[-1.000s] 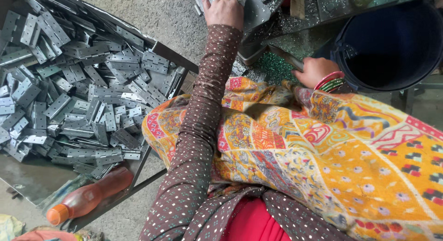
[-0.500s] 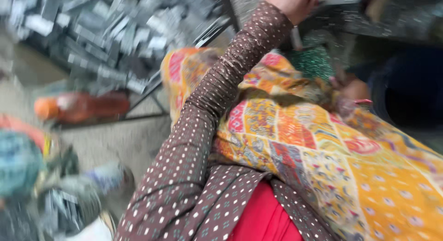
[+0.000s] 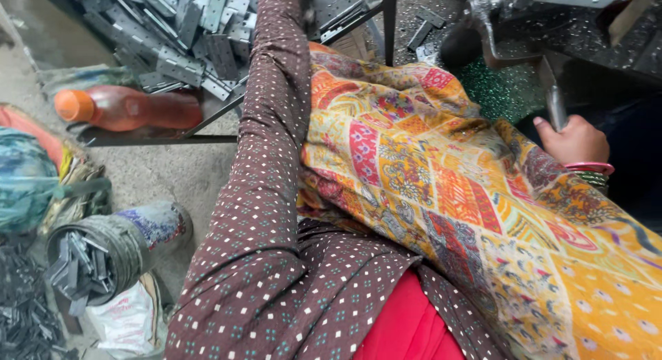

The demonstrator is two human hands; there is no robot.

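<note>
My left arm in a brown dotted sleeve [image 3: 269,160] stretches up toward the tray of grey metal plates [image 3: 193,29]; the hand itself is cut off by the top edge. My right hand [image 3: 572,141], with bangles at the wrist, is closed around the end of a grey metal lever [image 3: 555,105]. The lever runs up to a dark machine [image 3: 552,15] at the top right. A bright patterned cloth [image 3: 448,194] covers my lap between the two arms.
An orange bottle [image 3: 131,108] lies on a low shelf under the tray. A round can [image 3: 103,256] holding metal pieces lies on the floor at the left, beside bags. Green glittery scraps [image 3: 510,91] sit under the machine. Loose plates [image 3: 427,25] lie on the ground.
The view has swung down and to the left. My left hand has gone out past the top edge. My right hand, earlier by the dark bucket, now shows closed on the lever.
</note>
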